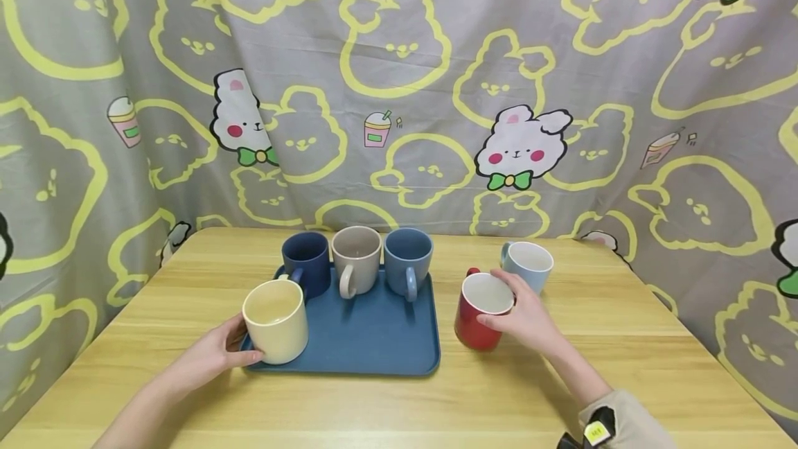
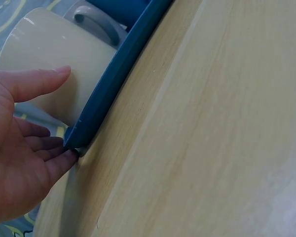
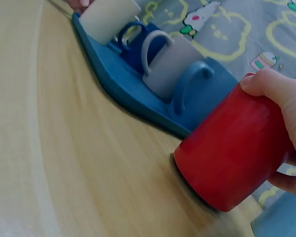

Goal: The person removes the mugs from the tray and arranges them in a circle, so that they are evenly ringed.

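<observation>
My left hand (image 1: pixel 208 355) is beside a pale yellow mug (image 1: pixel 277 324) at the left front corner of a blue tray (image 1: pixel 374 348). Its thumb (image 2: pixel 44 84) lies along the mug, while the relaxed fingers reach to the tray's corner. My right hand (image 1: pixel 524 314) grips a red mug (image 3: pixel 237 148), white inside, from its right side near the rim. That mug is upright right of the tray; whether its base touches the table, I cannot tell. Behind it stands a light blue mug (image 1: pixel 530 265), partly hidden by the hand.
Along the tray's back stand a navy mug (image 1: pixel 307 265), a beige mug (image 1: pixel 357 262) and a blue mug (image 1: pixel 408 262), their handles facing forward. A wooden table (image 1: pixel 386 407) carries everything. Behind hangs a grey patterned curtain (image 1: pixel 399 116).
</observation>
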The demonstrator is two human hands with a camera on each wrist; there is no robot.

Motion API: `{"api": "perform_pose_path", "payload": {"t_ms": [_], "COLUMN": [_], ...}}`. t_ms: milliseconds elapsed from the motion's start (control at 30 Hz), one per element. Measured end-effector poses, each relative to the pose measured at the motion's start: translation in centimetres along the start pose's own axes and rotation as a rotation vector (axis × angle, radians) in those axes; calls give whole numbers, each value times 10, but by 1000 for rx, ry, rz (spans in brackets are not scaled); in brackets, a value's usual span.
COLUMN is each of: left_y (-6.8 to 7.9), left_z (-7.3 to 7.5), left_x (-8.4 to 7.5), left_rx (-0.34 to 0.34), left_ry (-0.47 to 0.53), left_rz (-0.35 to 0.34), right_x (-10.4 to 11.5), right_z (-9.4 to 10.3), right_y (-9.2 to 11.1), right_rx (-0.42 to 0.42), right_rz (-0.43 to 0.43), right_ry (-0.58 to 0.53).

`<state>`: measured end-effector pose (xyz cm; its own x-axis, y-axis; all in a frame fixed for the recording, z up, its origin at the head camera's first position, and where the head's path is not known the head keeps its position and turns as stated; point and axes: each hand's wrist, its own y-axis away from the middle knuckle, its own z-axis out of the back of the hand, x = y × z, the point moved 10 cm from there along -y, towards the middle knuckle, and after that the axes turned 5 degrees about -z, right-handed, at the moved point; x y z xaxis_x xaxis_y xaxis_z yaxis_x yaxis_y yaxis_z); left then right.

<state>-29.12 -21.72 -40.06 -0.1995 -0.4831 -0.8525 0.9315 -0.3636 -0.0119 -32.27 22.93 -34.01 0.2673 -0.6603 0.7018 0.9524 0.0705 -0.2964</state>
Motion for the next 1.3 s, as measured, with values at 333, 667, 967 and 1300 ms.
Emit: {"api": "perform_pose_path", "payload": {"t_ms": [333,667,967,1300], "left_y": [-1,-2,-2,-2], "left_z": [1,1,0,-1], "left_x": [-1,-2,-1,-2], "left_rx": [-8,-9,-6,-2], "left_ry": [-20,-22,-24,-31], "left_rz": [-10,-31,-31,-27], "right_x": [-18,-18,-27,-32], "right_z": [-1,8,16,24], "right_y": [-18,-22,-13,-9], "right_rx": [-6,-61,-184,-253], "right_rz": [-56,-63,-147,-179], "right_ry": [-30,7,13,-11]}}
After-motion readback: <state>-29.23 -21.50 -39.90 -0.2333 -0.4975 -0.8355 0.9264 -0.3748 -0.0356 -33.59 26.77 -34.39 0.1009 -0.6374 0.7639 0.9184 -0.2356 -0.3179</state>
